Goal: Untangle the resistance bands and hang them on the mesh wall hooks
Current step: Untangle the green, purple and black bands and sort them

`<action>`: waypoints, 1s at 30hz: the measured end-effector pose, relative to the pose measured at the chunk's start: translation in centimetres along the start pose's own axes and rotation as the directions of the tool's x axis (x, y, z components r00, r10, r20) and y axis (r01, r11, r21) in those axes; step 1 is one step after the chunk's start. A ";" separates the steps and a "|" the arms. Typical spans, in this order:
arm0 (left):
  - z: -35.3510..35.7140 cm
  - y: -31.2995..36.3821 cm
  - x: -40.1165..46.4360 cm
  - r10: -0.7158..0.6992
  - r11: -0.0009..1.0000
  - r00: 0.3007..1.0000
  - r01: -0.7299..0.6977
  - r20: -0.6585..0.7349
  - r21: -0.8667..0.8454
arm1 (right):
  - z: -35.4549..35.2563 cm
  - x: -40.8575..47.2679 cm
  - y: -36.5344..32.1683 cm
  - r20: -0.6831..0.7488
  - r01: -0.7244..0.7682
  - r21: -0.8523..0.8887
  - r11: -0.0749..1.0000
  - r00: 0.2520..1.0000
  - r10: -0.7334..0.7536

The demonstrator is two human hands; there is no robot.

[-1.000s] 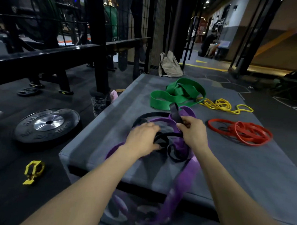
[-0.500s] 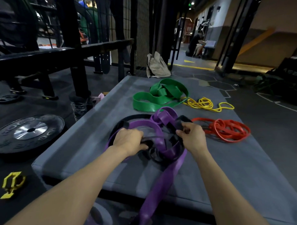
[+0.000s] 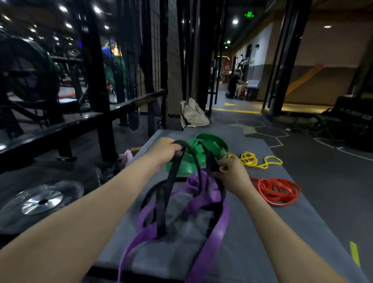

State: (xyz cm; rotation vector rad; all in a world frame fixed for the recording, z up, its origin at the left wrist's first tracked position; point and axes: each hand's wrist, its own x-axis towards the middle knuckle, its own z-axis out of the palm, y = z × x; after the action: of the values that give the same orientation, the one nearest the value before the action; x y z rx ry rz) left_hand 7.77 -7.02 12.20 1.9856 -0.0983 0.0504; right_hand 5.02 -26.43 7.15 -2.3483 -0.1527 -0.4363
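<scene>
My left hand [image 3: 163, 150] grips the top of a black band [image 3: 171, 179] and holds it lifted above the grey mat [image 3: 263, 228]. My right hand [image 3: 231, 176] pinches another part of the black band. A purple band [image 3: 211, 241] is tangled through the black one and hangs over the mat's near edge. Behind them on the mat lie a green band [image 3: 210, 146], a yellow band [image 3: 254, 160] and a red band [image 3: 279, 191]. The mesh wall [image 3: 173, 62] stands beyond the mat's far left corner; I cannot make out its hooks.
A weight plate [image 3: 41, 202] lies on the floor to the left, beside a black rack frame [image 3: 94, 79]. A beige bag [image 3: 193, 114] leans at the foot of the mesh. A black box [image 3: 355, 119] stands far right. A person crouches in the far corridor.
Both hands have risen from the mat and pulled the black band up and away from me. The purple band now hangs lower, stretched out of the tangle. The view has tilted upward.
</scene>
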 end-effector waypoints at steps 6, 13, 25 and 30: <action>-2.5 6.3 0.0 0.202 0.967 0.977 -0.211 -0.075 -0.145 | -4.4 3.0 -6.3 0.013 0.124 -0.117 0.985 0.992 -0.123; -4.5 10.8 0.1 0.173 0.856 0.978 -0.208 -0.118 -0.473 | -7.2 5.2 -10.4 -0.014 0.112 0.152 0.982 0.994 -0.111; -2.1 6.2 1.9 -0.126 0.904 0.992 0.117 0.006 -0.411 | -5.3 5.6 -5.3 0.166 0.024 -0.112 0.993 0.986 -0.005; -0.9 5.3 2.3 -0.151 0.905 0.986 0.169 0.078 -0.391 | -4.9 5.6 -4.0 0.235 0.049 -0.111 0.993 0.972 -0.021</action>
State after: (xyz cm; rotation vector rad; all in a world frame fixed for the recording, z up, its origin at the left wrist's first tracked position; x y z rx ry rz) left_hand 9.58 -8.47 17.55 1.5813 0.0254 -0.1145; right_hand 8.01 -26.99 15.05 -2.5102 -0.2873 -0.1873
